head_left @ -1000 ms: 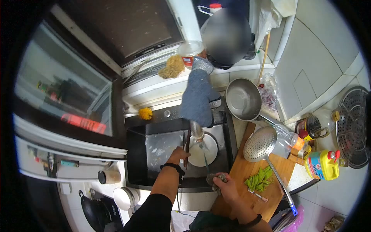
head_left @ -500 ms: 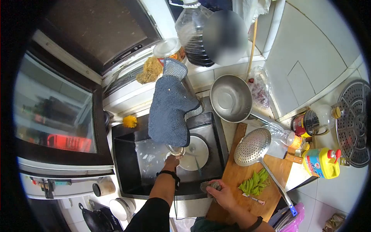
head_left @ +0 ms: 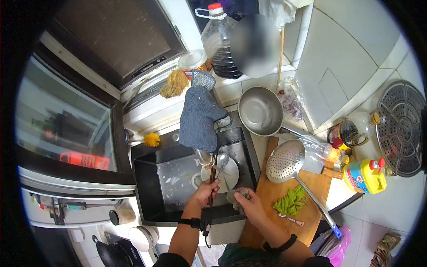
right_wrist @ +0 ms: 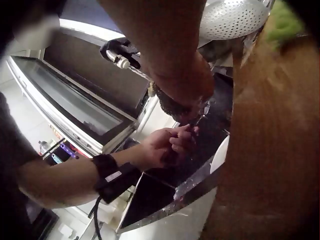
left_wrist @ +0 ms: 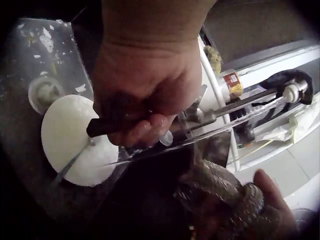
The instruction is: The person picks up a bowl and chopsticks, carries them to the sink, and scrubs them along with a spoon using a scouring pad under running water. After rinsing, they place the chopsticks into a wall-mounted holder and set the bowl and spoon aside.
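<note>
My left hand (head_left: 205, 192) grips dark brown sticks (head_left: 213, 172) over the sink (head_left: 149, 209); a dark end (left_wrist: 98, 127) protrudes from the fist in the left wrist view. A metal spoon (head_left: 223, 159) shows beside the sticks; whether the hand holds it is unclear. My right hand (head_left: 252, 207) holds a grey scrubber (head_left: 235, 200) near the sink's front edge, right of my left hand. Underneath, a white plate (head_left: 230, 177) lies in the sink. A grey cloth mitt (head_left: 198, 118) hangs over the faucet, and a thin water stream (left_wrist: 185, 143) crosses the left wrist view.
Right of the sink, a cutting board (head_left: 262, 213) bears green vegetables (head_left: 290, 201), a small knife and a large skimmer (head_left: 287, 161). A metal pan (head_left: 260, 111) stands behind. Bottles and a yellow jug (head_left: 365, 176) are farther right. An open window (head_left: 75, 124) is at left.
The brown sticks, hidden at the middle moment, show upright in my left hand again. My right hand with the scrubber has come nearer to the left. The head view has shifted.
</note>
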`<state>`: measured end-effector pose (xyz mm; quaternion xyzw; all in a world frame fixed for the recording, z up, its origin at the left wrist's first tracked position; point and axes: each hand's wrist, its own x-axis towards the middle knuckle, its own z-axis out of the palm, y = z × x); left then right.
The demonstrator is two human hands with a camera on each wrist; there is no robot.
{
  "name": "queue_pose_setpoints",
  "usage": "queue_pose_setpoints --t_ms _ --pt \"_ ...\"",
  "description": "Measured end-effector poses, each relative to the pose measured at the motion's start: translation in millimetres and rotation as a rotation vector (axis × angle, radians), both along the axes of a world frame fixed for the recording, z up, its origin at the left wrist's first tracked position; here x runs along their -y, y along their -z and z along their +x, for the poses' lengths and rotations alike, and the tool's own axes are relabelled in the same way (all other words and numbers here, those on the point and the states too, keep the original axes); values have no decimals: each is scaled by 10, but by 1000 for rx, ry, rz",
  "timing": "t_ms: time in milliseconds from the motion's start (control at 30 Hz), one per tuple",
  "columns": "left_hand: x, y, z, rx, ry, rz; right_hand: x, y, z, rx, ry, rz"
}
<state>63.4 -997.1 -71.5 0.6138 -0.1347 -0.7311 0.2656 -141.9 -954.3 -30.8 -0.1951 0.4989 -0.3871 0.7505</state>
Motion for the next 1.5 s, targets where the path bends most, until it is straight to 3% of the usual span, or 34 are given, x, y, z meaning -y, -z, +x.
queue_pose_setpoints --t_ms 233,367,567,667,767,867,967,1067,1167,1333,1400,1433,1467,1500 --pt "-183 -509 -245 -96 -66 -96 355 207 387 -43 50 -63" --pt "-259 -567 -274 -136 -32 -105 473 175 463 -53 3 11" --pt "-401 -587 -254 -54 -44 -105 346 594 385 -131 -41 14" --pt "-491 -558 -223 -54 -92 -64 226 359 246 -82 -32 95" --pt "-608 -547 -226 -52 -79 -69 127 235 261 -230 60 159" --pt "-762 -669 -257 -15 -119 -64 30 152 255 -145 78 -32" --pt "-943 -651 -208 41 -79 -170 -50 -58 351 -292 176 -336" --pt "-1079 -769 -209 68 -106 -198 -83 -105 488 -587 -37 -752" --pt "-1200 -804 -207 83 -174 -194 -44 12 599 -679 -212 -1080" --pt "-1280 -903 -116 -35 -259 -218 87 96 593 -803 -375 -1105" --pt "-1257 -971 -93 -75 -270 -221 153 100 607 -709 -395 -1098" --pt "-1261 -1004 -105 -77 -250 -234 168 81 605 -661 -406 -1093" --pt "-1253 -1043 -111 -77 -226 -248 229 58 559 -835 -401 -986" --pt "-1248 -1068 -108 -74 -197 -259 228 26 564 -768 -400 -1039"
